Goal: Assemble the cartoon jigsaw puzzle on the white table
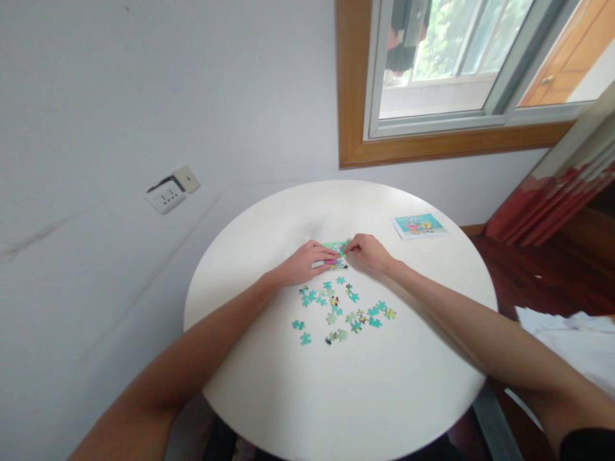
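A partly joined jigsaw puzzle (342,263) with green, pink and white colours lies on the round white table. My left hand (310,262) rests on its left side, fingers stretched out over the joined pieces and covering part of them. At the right edge of the puzzle, my right hand (368,252) has its fingers pinched together on a puzzle piece, which is mostly hidden by the fingertips. Nearer to me, several loose teal and pale puzzle pieces (375,322) are scattered, a few of them overlapping. Two loose teal pieces (305,338) lie at the left of the scatter.
A picture card (419,226) with cartoon figures lies at the back right of the round table (336,397). Behind stand a wall with a socket (166,196) and a wood-framed window (353,137). White papers (567,339) and a curtain (542,186) are on the right.
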